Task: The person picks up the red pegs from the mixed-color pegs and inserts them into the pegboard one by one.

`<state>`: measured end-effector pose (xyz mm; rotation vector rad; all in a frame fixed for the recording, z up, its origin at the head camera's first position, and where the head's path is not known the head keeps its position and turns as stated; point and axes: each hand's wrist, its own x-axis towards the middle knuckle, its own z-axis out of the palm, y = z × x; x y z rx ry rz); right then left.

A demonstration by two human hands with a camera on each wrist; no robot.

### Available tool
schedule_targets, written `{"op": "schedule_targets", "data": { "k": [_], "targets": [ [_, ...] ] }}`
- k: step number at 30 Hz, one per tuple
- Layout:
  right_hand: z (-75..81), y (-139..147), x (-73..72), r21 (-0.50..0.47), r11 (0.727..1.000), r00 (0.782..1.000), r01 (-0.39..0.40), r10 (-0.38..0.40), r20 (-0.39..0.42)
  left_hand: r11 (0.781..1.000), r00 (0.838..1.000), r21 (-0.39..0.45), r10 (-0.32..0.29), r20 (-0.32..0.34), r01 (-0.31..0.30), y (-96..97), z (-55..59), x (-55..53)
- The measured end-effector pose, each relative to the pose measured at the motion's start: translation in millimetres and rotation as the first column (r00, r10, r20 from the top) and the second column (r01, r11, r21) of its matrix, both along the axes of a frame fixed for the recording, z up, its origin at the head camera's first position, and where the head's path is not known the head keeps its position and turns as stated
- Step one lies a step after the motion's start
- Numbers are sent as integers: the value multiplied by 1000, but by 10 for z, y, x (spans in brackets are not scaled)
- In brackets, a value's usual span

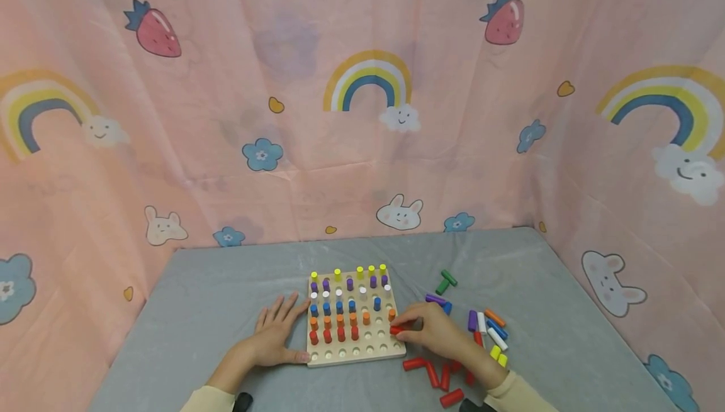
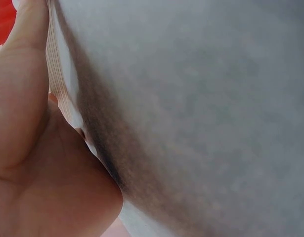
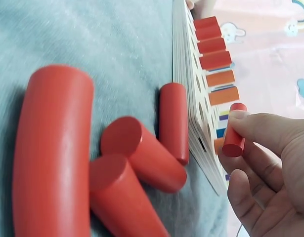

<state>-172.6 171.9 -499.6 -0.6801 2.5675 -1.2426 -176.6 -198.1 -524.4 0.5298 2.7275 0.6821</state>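
Note:
A wooden pegboard (image 1: 357,355) lies on the grey cloth, bearing rows of yellow, purple, white, blue, orange and red pegs, with some holes bare. My left hand (image 1: 272,334) rests spread at the board's left side, its thumb at the front corner; the left wrist view shows mostly palm and cloth. Over the board's right edge, my right hand (image 1: 436,331) pinches a red peg (image 3: 234,136) between thumb and fingers. In the right wrist view that peg is held clear of the holes, beside the orange pegs (image 3: 223,95). Several red pegs (image 1: 354,333) stand in the red row.
Loose red pegs (image 1: 433,374) lie right of the board's front corner, partly under the right forearm. Farther right are a loose orange peg (image 1: 495,317), with white, blue, purple and yellow ones. Two green pegs (image 1: 449,278) lie behind. A patterned pink curtain (image 1: 351,173) surrounds the table.

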Motion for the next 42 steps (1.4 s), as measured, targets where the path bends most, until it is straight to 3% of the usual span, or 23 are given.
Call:
{"op": "schedule_targets", "data": {
  "k": [10, 16, 23, 29, 33, 42],
  "targets": [
    [-12, -120, 9, -26, 1000, 1000, -16, 16, 8, 999, 1000, -41, 10, 5, -10, 28, 29, 12],
    [-4, -187, 5, -30, 999, 999, -24, 24, 24, 1000, 1000, -18, 6, 4, -6, 12, 24, 11],
    [-15, -255, 17, -46, 998, 999, -32, 31, -25, 1000, 1000, 6, 2, -1, -2, 12, 38, 16],
    [-35, -307, 18, -65, 998, 999, -22, 20, -26, 998, 999, 54, -22, -31, 24, -15, -56, 3],
    [-29, -341, 21, -60, 998, 999, -26, 24, -22, 999, 999, 42, -7, -36, 8, -15, -106, -8],
    [-46, -424, 31, -64, 998, 1000, -10, 8, -18, 999, 1000, 47, -18, -26, 19, -20, -81, -3]
  ]
}}
